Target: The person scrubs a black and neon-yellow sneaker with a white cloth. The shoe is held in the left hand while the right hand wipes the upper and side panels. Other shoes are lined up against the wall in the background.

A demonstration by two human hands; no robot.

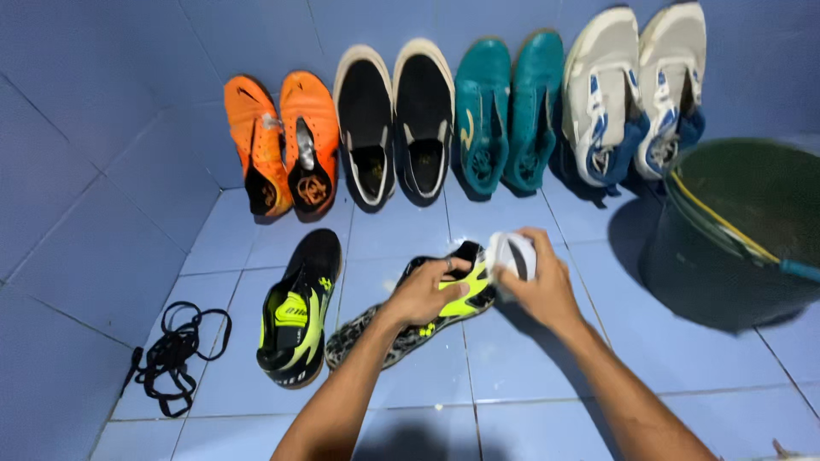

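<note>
a black and neon-yellow shoe [427,299] is pinned on its side on the blue tiled floor [530,376], sole turned out, likely so the upper and tongue area can be reached. it is gripped around the middle by the left hand [420,294], fingers closed over the yellow panel. a white object [511,256], cloth or brush, cannot be told which, is clenched in the right hand [542,286] and pressed at the shoe's collar end. the shoe looks scuffed, speckled sole visible, no lace seen in it. its mate [297,309] is stood upright just beside it on the left, with loose black laces [175,350] dropped further left near the wall. four pairs are lined against the back wall, toes up, probably to stay out of the way: orange [282,141], black slip-ons [395,119], teal [506,107], white-and-blue [641,90]. a dark green bucket [735,230] is kept near the right hand
</note>
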